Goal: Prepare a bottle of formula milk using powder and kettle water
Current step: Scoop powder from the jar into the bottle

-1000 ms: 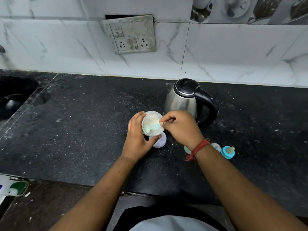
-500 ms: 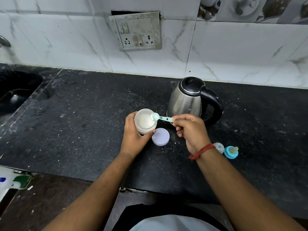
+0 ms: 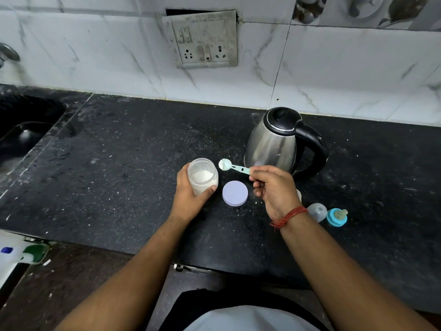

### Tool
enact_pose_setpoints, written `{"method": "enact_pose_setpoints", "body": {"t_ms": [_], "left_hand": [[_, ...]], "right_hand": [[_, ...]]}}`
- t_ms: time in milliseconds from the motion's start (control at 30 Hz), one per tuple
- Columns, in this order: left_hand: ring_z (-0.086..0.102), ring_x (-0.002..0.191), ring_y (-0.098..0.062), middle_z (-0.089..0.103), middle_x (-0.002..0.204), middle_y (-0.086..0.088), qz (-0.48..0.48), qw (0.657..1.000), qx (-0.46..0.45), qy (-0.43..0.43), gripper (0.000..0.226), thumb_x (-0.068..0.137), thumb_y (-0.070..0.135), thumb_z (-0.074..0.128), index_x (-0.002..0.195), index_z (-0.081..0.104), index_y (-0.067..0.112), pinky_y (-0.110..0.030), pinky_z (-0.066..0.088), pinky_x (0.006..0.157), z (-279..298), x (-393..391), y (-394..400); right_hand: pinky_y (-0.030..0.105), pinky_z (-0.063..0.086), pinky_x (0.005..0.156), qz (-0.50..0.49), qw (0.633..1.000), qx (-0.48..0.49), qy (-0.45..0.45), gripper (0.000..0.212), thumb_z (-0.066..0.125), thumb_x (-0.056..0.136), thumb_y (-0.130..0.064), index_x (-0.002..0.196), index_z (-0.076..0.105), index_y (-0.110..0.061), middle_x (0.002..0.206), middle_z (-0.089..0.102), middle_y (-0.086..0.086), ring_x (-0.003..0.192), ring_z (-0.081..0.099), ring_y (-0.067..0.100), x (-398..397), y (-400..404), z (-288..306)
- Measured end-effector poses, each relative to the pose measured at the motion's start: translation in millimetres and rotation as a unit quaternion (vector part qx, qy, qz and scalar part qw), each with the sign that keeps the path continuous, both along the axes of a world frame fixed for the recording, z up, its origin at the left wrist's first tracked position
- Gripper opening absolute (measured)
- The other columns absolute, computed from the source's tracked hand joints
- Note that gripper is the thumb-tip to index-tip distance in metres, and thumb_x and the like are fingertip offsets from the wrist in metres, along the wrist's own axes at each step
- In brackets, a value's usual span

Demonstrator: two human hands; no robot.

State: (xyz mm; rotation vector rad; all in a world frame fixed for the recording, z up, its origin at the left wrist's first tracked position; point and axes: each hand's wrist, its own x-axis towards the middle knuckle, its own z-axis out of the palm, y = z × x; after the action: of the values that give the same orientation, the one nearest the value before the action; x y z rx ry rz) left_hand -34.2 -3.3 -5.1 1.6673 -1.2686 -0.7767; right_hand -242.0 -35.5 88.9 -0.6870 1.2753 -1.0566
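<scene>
My left hand (image 3: 189, 198) grips an open clear jar of white powder (image 3: 203, 175) standing on the black counter (image 3: 114, 177). My right hand (image 3: 274, 188) pinches the handle of a small teal scoop (image 3: 232, 166) with powder in its bowl, held just right of the jar's mouth. The jar's pale purple lid (image 3: 235, 193) lies flat between my hands. A steel kettle (image 3: 274, 142) with a black lid and handle stands behind my right hand. A clear bottle cap (image 3: 317, 211) and a blue teat ring (image 3: 337, 217) lie right of my wrist. The bottle is mostly hidden behind my right hand.
A dark sink (image 3: 21, 134) is set into the counter at the far left, with a tap (image 3: 8, 52) above it. A socket plate (image 3: 202, 39) sits on the tiled wall. A white and green object (image 3: 21, 255) lies below the counter's front edge at left.
The scoop has come up out of the jar and moved right of its mouth. The jar has gone from tilted to upright.
</scene>
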Motion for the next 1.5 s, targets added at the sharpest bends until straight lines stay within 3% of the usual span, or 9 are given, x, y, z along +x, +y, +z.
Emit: {"method": "enact_pose_setpoints", "body": {"t_ms": [133,267,400,500,667,867,1133,1367,1500], "left_hand": [[0.042,0.14,-0.013,0.041,0.151,0.009,-0.003,1.0,0.006,0.001,0.095,0.073,0.052,0.08,0.151,0.031,0.027,-0.042,0.037,0.119,0,2,0],[0.033,0.15,-0.016,0.034,0.163,0.002,0.031,0.999,0.007,-0.004,0.107,0.076,0.065,0.07,0.159,0.021,0.02,-0.048,0.03,0.123,-2,4,1],[0.033,0.148,-0.022,0.038,0.159,-0.008,0.076,0.989,-0.102,-0.076,0.085,0.089,0.06,0.059,0.152,0.035,0.008,-0.04,0.027,0.124,20,1,4],[0.039,0.14,-0.025,0.044,0.149,-0.012,0.054,0.97,-0.196,-0.135,0.066,0.093,0.047,0.06,0.14,0.045,0.003,-0.03,0.027,0.119,43,-10,1],[0.042,0.137,-0.028,0.045,0.146,-0.013,-0.014,0.964,-0.228,-0.137,0.061,0.092,0.041,0.062,0.137,0.047,0.002,-0.04,0.035,0.115,61,-45,-5],[0.043,0.139,-0.024,0.043,0.147,-0.01,-0.096,0.971,-0.198,-0.099,0.063,0.092,0.04,0.065,0.14,0.045,0.004,-0.048,0.04,0.114,49,-79,-6],[0.045,0.131,-0.009,0.042,0.139,0.006,-0.23,0.963,-0.1,-0.102,0.079,0.085,0.057,0.067,0.145,0.041,0.011,-0.018,0.034,0.112,29,-135,0],[0.044,0.138,-0.008,0.045,0.149,0.007,-0.268,0.96,-0.002,-0.075,0.093,0.077,0.053,0.079,0.151,0.034,0.019,-0.035,0.039,0.117,10,-163,-9],[0.058,0.125,-0.002,0.059,0.135,0.018,-0.258,0.965,0.017,-0.05,0.07,0.082,0.041,0.08,0.142,0.046,0.032,-0.042,0.048,0.108,2,-171,-13]], "right_hand": [[0.019,0.036,0.041,0.0,1.0,0.003,0.001,0.016,0.06,0.09,0.009,0.085,0.07,-0.003,0.066,0.062,0.008,0.051,0.049,0.009,2,0,-1],[0.019,0.036,0.041,-0.001,1.0,0.0,-0.004,0.015,0.06,0.09,0.008,0.085,0.07,-0.002,0.067,0.062,0.009,0.051,0.049,0.009,1,1,-2],[0.02,0.035,0.041,-0.015,1.0,-0.007,-0.015,0.011,0.062,0.09,0.007,0.087,0.07,-0.001,0.067,0.061,0.009,0.051,0.049,0.008,-2,0,1],[0.019,0.033,0.04,-0.029,0.999,-0.019,-0.025,0.015,0.06,0.089,0.009,0.085,0.07,-0.002,0.067,0.06,0.01,0.051,0.047,0.009,-7,0,8],[0.019,0.033,0.041,-0.048,0.997,-0.039,-0.035,0.015,0.061,0.089,0.008,0.085,0.071,-0.002,0.062,0.061,0.006,0.051,0.048,0.009,-28,0,23],[0.021,0.034,0.043,-0.09,0.993,-0.066,-0.032,0.016,0.059,0.088,0.007,0.087,0.073,-0.002,0.065,0.06,0.006,0.053,0.048,0.009,-72,7,37],[0.022,0.034,0.044,-0.124,0.99,-0.061,-0.006,0.014,0.06,0.089,0.006,0.089,0.073,-0.001,0.066,0.06,0.005,0.054,0.049,0.009,-124,23,31],[0.022,0.035,0.043,-0.119,0.992,-0.044,0.009,0.018,0.059,0.089,0.006,0.084,0.074,-0.004,0.066,0.059,0.005,0.054,0.048,0.01,-150,31,17],[0.022,0.035,0.043,-0.114,0.993,-0.035,0.018,0.019,0.059,0.09,0.006,0.084,0.074,-0.004,0.068,0.059,0.006,0.054,0.048,0.01,-157,33,14]]}}
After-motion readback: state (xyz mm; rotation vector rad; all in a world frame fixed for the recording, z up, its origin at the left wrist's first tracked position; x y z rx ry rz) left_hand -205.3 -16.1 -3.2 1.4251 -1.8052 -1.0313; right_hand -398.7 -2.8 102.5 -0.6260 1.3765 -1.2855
